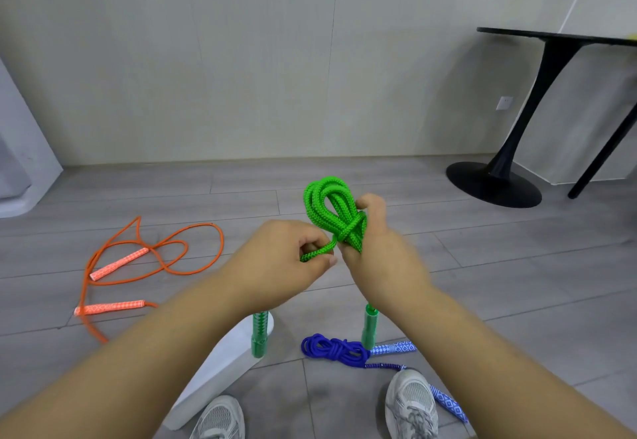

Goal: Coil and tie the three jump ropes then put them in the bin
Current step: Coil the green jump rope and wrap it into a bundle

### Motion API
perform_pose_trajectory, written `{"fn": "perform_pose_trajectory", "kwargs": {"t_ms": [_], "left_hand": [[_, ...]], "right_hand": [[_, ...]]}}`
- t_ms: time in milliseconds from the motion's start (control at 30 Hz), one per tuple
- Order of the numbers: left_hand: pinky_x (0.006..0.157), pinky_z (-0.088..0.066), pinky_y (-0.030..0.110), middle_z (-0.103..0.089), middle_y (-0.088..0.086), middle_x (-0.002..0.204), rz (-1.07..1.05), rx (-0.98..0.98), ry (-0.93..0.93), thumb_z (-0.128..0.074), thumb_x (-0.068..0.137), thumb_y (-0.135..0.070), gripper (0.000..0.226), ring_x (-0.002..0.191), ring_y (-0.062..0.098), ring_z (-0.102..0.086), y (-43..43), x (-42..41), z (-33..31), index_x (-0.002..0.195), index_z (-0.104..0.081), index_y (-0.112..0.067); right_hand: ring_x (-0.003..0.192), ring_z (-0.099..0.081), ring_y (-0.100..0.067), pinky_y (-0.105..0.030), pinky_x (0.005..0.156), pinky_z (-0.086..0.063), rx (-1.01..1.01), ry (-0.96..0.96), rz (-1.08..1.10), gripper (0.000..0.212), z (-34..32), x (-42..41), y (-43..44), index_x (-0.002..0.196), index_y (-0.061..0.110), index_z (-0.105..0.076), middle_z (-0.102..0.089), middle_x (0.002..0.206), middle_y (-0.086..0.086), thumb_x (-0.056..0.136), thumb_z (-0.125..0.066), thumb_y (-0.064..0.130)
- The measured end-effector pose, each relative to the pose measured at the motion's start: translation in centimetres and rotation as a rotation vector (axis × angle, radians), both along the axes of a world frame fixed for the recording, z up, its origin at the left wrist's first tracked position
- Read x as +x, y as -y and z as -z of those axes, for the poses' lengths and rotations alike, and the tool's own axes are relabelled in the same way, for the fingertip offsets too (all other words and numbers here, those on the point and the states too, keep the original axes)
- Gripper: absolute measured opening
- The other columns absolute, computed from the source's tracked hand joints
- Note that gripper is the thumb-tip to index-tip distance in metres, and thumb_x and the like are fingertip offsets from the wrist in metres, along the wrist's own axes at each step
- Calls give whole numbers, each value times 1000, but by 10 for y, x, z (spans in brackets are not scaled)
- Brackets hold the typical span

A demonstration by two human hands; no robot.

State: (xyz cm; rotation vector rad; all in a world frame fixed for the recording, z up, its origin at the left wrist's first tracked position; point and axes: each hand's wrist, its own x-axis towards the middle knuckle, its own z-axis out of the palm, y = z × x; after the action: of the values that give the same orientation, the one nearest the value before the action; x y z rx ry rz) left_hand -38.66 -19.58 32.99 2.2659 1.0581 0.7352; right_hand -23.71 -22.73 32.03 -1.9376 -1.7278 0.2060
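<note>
Both hands are up in front of the person, right at the centre of things, working the green rope [331,207]. The right hand [382,252] has its fingers wrapped tight around the bundle of green loops, thumb poking up at about one o'clock beside the coil, and the loops fan out above the fist. One strand crosses around the bundle just above that grip. The left hand [282,259] is pinched closed on the loose green strand, drawn out toward nine o'clock from the wrap, fingers curled in on it.

Below the hands, two green handles dangle: one [259,335] under the left wrist at about seven o'clock, the other [370,326] under the right wrist at about five o'clock.

Down on the grey floor at about five o'clock, just ahead of the right shoe [410,404], the blue rope [332,349] lies bundled and knotted, its patterned handles trailing off to the right.

Over at nine o'clock the orange rope [151,259] sprawls loose and uncoiled across the floor, both handles lying flat.

A white tilted panel [213,373] sits by the left shoe [220,418] at six o'clock; whether that is part of the bin, I cannot tell. A black table [537,94] stands at two o'clock.
</note>
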Motion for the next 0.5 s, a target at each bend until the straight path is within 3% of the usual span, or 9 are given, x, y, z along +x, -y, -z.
{"fn": "perform_pose_trajectory", "kwargs": {"t_ms": [133,267,367,500], "left_hand": [[53,-34,18,-51,-7,55,-29,-32,77,-70,82,-26,12,52,4,-43,-3,-3,0,73,-67,-17],[55,-43,25,-53,-10,60,4,-141,136,-73,78,-15,5,54,7,-46,-5,-7,-1,77,-69,-12],[55,-38,11,-51,-9,69,38,-66,53,-75,77,-17,4,56,1,-48,-6,-12,-4,76,-72,-16],[53,-35,8,-50,-8,71,20,-49,118,-78,73,-11,15,48,0,-49,-5,-15,-12,68,-68,-22]], "right_hand": [[71,-48,-25,-32,59,-35,-24,37,-22,45,-2,-1,-1,126,30,-22,-53,84,-1,92,-50,31],[72,-49,-24,-33,59,-37,-39,33,-67,43,-3,1,0,117,31,-30,-56,83,2,86,-56,46],[81,-55,-26,-35,64,-44,-114,54,-95,43,0,5,-1,111,35,-35,-60,88,2,81,-63,49],[93,-57,-25,-33,72,-46,-225,125,-188,49,4,3,4,116,36,-43,-60,98,2,75,-70,46]]}}
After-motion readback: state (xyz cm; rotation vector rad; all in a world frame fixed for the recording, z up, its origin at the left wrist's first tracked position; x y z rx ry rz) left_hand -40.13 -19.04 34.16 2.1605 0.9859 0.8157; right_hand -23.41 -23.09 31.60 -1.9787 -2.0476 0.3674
